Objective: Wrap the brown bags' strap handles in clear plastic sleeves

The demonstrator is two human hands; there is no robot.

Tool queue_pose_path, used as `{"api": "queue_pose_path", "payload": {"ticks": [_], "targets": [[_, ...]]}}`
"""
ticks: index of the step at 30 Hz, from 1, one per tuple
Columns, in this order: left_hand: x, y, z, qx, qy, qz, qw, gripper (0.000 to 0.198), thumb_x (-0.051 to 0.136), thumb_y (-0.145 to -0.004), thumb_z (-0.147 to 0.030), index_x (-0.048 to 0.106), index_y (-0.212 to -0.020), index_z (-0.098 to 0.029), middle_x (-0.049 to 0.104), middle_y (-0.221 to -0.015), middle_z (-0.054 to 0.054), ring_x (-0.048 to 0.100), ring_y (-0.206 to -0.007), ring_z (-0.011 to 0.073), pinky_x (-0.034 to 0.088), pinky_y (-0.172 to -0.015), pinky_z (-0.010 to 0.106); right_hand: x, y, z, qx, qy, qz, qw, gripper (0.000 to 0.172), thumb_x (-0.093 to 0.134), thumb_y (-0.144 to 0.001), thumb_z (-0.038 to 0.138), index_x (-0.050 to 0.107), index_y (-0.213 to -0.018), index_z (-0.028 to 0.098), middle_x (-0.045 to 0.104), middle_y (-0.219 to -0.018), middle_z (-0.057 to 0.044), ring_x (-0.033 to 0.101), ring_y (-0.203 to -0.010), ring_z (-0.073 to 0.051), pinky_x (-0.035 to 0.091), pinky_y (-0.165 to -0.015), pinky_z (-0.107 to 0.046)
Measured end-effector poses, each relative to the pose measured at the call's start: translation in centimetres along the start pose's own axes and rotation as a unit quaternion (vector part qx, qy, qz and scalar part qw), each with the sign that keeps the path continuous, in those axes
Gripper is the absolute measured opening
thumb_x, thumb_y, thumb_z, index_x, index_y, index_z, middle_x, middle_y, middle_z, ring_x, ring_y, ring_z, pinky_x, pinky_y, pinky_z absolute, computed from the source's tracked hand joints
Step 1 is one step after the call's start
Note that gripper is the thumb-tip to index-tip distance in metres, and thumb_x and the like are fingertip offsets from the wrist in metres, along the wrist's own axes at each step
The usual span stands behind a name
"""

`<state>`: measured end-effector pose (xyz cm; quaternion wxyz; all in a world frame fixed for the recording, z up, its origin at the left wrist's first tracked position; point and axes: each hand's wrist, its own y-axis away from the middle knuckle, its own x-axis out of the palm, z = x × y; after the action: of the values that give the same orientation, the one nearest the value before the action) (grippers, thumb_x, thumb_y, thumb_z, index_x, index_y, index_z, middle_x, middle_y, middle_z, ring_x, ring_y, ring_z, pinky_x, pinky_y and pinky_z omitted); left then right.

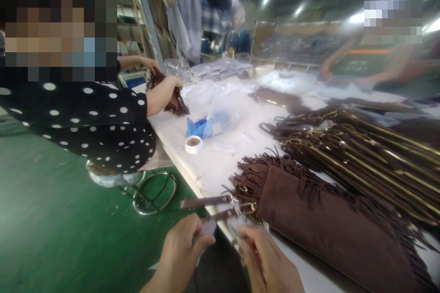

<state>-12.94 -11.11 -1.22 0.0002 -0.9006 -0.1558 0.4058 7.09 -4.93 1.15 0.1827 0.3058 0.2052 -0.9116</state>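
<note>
At the table's near edge my left hand (185,248) is closed, thumb and fingers pinching a small whitish, see-through piece (208,227) that looks like plastic. My right hand (266,256) is slightly blurred, its fingers bent together; whatever they grip is hard to make out. Just beyond both hands, two short brown straps (206,202) with gold-coloured metal clasps (237,206) stick out over the edge. These straps lie against a dark brown fringed bag (309,210), flat on the table to the right of my right hand.
Many brown straps with gold zippers (343,137) are heaped behind the bag. A roll of tape (193,144) and a blue-and-clear plastic bag (213,121) stand mid-table. At left, a co-worker in a dotted sleeve (103,105) handles a brown fringed piece (177,100). A stool (154,192) is on the green floor.
</note>
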Motion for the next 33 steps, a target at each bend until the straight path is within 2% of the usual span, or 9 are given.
{"api": "queue_pose_path", "payload": {"ticks": [3, 8, 12, 18, 21, 24, 28, 30, 33], "targets": [[-0.3, 0.2, 0.3, 0.019, 0.0, 0.003, 1.0, 0.032, 0.06, -0.091, -0.042, 0.048, -0.071, -0.02, 0.052, -0.071, -0.001, 0.051, -0.068, 0.0165, 0.036, -0.063, 0.026, 0.6, -3.5, 0.2, -0.072, 0.127, 0.029, 0.989, 0.036, 0.037, -0.094, 0.012, 0.051, -0.125, 0.023, 0.065, -0.123, -0.009, 0.068, -0.105, -0.021, 0.056, -0.08, -0.028], [-1.1, 1.3, 1.7, 0.046, 0.016, -0.018, 0.999, 0.029, 0.059, -0.092, -0.038, 0.05, -0.073, -0.019, 0.055, -0.075, 0.001, 0.053, -0.072, 0.0176, 0.039, -0.067, 0.027, 2.8, -5.4, -0.9, -0.071, 0.286, 0.115, 0.949, 0.043, 0.044, -0.088, 0.0, 0.051, -0.125, 0.021, 0.062, -0.12, -0.01, 0.072, -0.079, -0.019, 0.053, -0.058, -0.025], [-1.7, 2.3, 2.9, 0.042, 0.027, -0.036, 0.998, 0.026, 0.059, -0.093, -0.034, 0.051, -0.074, -0.019, 0.057, -0.076, 0.001, 0.053, -0.073, 0.017, 0.039, -0.068, 0.027, 2.7, -4.7, -1.3, -0.07, 0.282, 0.119, 0.949, 0.033, 0.047, -0.089, 0.003, 0.053, -0.115, 0.023, 0.06, -0.109, -0.006, 0.069, -0.071, -0.017, 0.048, -0.052, -0.026], [-2.4, 2.9, 3.7, -0.005, 0.082, -0.015, 0.996, 0.015, 0.056, -0.093, -0.021, 0.055, -0.078, -0.019, 0.061, -0.093, 0.003, 0.058, -0.088, 0.0181, 0.042, -0.08, 0.029, 2.7, -3.7, -1.6, -0.127, 0.259, 0.165, 0.943, 0.015, 0.054, -0.09, 0.009, 0.056, -0.094, 0.023, 0.059, -0.099, -0.003, 0.066, -0.079, -0.02, 0.048, -0.064, -0.032], [-2.2, 2.8, 3.5, -0.063, 0.169, 0.044, 0.983, 0.014, 0.065, -0.086, -0.021, 0.057, -0.075, -0.019, 0.06, -0.119, 0.007, 0.055, -0.111, 0.0235, 0.041, -0.094, 0.033, 3.3, -3.3, -1.9, -0.132, 0.28, 0.151, 0.939, 0.013, 0.055, -0.09, 0.011, 0.057, -0.096, 0.022, 0.059, -0.1, -0.004, 0.065, -0.077, -0.02, 0.047, -0.062, -0.031], [-1.4, 2.5, 3.1, -0.1, 0.274, 0.116, 0.949, 0.017, 0.074, -0.078, -0.022, 0.059, -0.072, -0.017, 0.059, -0.128, 0.008, 0.051, -0.119, 0.0271, 0.038, -0.1, 0.035, 3.6, -3.3, -1.9, -0.132, 0.294, 0.147, 0.935, 0.014, 0.058, -0.089, 0.011, 0.059, -0.096, 0.023, 0.06, -0.099, -0.004, 0.065, -0.077, -0.02, 0.047, -0.062, -0.031], [0.3, 2.5, 2.5, -0.103, 0.323, 0.143, 0.93, 0.018, 0.077, -0.074, -0.017, 0.06, -0.07, -0.016, 0.063, -0.121, 0.007, 0.056, -0.111, 0.0251, 0.039, -0.093, 0.031, 3.2, -3.7, -1.4, -0.137, 0.293, 0.159, 0.933, 0.012, 0.054, -0.092, 0.012, 0.061, -0.094, 0.022, 0.061, -0.095, -0.004, 0.066, -0.076, -0.02, 0.05, -0.061, -0.031], [1.0, 2.7, 2.3, -0.093, 0.308, 0.136, 0.937, 0.017, 0.076, -0.074, -0.014, 0.059, -0.069, -0.016, 0.067, -0.108, 0.004, 0.059, -0.1, 0.0211, 0.04, -0.085, 0.027, 2.9, -3.5, -1.2, -0.143, 0.29, 0.113, 0.94, 0.015, 0.05, -0.094, 0.014, 0.061, -0.102, 0.019, 0.063, -0.103, -0.009, 0.067, -0.078, -0.022, 0.053, -0.064, -0.034], [1.5, 3.2, 2.3, -0.1, 0.285, 0.131, 0.944, 0.013, 0.072, -0.077, -0.013, 0.06, -0.072, -0.016, 0.068, -0.094, 0.001, 0.059, -0.087, 0.0172, 0.039, -0.076, 0.025, 2.5, -1.7, -1.2, -0.179, 0.252, 0.028, 0.951, 0.03, 0.044, -0.096, 0.018, 0.056, -0.124, 0.015, 0.059, -0.127, -0.018, 0.064, -0.105, -0.03, 0.055, -0.08, -0.041]]}}
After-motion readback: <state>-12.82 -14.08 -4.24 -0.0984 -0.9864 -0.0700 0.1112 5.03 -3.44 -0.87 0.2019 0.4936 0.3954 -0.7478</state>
